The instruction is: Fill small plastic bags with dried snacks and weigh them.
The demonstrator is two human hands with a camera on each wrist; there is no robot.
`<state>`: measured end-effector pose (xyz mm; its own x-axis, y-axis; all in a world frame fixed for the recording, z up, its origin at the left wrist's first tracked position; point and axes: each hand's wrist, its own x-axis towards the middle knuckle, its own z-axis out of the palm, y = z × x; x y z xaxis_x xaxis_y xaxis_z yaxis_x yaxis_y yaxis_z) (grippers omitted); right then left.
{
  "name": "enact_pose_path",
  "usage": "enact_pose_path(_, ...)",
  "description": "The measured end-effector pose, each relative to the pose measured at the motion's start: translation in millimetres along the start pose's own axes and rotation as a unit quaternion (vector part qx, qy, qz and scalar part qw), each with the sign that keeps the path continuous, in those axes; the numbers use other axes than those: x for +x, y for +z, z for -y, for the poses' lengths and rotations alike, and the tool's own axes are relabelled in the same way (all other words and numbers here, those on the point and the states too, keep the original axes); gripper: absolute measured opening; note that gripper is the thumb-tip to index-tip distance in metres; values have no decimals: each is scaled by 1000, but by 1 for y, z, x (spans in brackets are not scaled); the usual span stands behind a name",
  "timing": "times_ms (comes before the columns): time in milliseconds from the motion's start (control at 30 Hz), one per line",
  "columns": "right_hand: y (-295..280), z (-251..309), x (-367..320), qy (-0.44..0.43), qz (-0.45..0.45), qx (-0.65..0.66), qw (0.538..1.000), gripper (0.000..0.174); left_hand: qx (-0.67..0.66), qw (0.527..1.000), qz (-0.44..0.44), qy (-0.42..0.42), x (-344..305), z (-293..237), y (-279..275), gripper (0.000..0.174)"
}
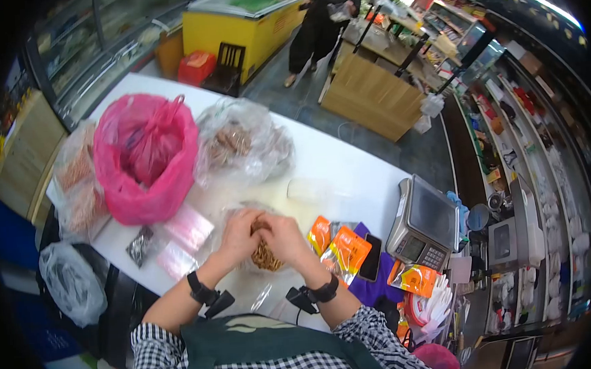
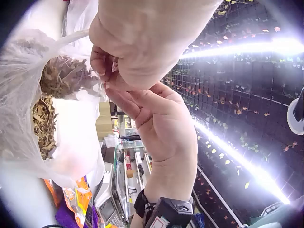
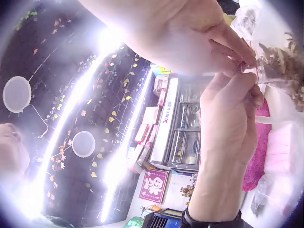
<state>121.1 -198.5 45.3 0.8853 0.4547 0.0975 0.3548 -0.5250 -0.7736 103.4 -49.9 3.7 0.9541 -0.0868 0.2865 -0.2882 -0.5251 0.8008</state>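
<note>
A clear plastic bag [image 1: 267, 257] of dried brown strips sits on the white table in front of the person. My left hand [image 1: 240, 234] and right hand [image 1: 283, 236] meet over its top, thumbs and fingertips pinching the gathered plastic. Up close in the left wrist view, the fingertips of both hands touch at the bag's edge, and the dried strips [image 2: 45, 126] show through the film beside them. From the right wrist view, the right hand [image 3: 175, 42] covers part of the pinch, with the left hand [image 3: 228, 114] against it.
A pink bag [image 1: 146, 160] and clear bags of dried goods [image 1: 232, 141] stand at the back left. Small plastic packets [image 1: 188, 228] lie left of the hands. Orange packets [image 1: 346, 252], a phone [image 1: 371, 257] and a scale [image 1: 423, 217] are right. Another person [image 1: 326, 20] stands beyond.
</note>
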Motion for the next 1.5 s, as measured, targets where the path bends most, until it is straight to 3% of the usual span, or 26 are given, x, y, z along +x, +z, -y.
enact_pose_path(167,3,-7,-11,-63,-65,0,996,23,-50,997,11,-57,0,1,-1,36)
enact_pose_path(233,5,-16,-16,-48,-78,156,984,20,-73,992,13,-100,-1,-4,-5,35)
enact_pose_path(333,-16,-35,-22,17,-137,241,961,16,-32,992,53,-114,-10,-11,-11,33)
enact_pose_path(367,-30,-46,-21,32,-176,211,961,14,-30,991,71,-105,-15,-6,-8,33)
enact_pose_path(433,-67,-75,-20,70,-265,178,945,11,2,996,65,53,-24,9,0,31)
enact_pose_path(467,-85,-96,-20,56,-319,164,932,11,-5,993,97,73,-29,13,3,31)
enact_pose_path(600,-160,-204,-37,147,-505,156,836,12,-37,992,123,8,-41,21,5,23)
enact_pose_path(733,-214,-286,-87,304,-627,-89,712,13,-93,989,91,-64,-48,45,5,17)
enact_pose_path(767,-221,-288,-98,304,-631,-88,708,13,-92,990,93,-60,-48,49,4,17)
enact_pose_path(833,-228,-291,-120,356,-681,-93,634,14,-107,988,75,-87,-48,53,3,16)
enact_pose_path(867,-229,-293,-129,359,-683,-92,630,14,-106,988,80,-85,-49,55,4,16)
enact_pose_path(933,-222,-308,-150,385,-718,-122,567,15,-135,984,77,-87,-50,56,3,16)
enact_pose_path(1033,-207,-324,-177,403,-730,-195,517,17,-144,979,91,-115,-50,56,2,16)
enact_pose_path(1100,-197,-331,-193,414,-732,-190,507,20,-148,977,97,-118,-50,56,2,16)
enact_pose_path(1233,-187,-338,-216,433,-684,-227,542,20,-149,976,98,-125,-48,53,-1,15)
enact_pose_path(1300,-188,-337,-220,452,-624,-242,589,17,-148,977,99,-120,-48,54,-3,16)
enact_pose_path(1400,-186,-337,-217,442,-600,-311,590,18,-151,977,95,-119,-47,51,-3,17)
enact_pose_path(1500,-191,-341,-216,478,-582,-263,603,23,-152,978,86,-118,-47,53,-2,18)
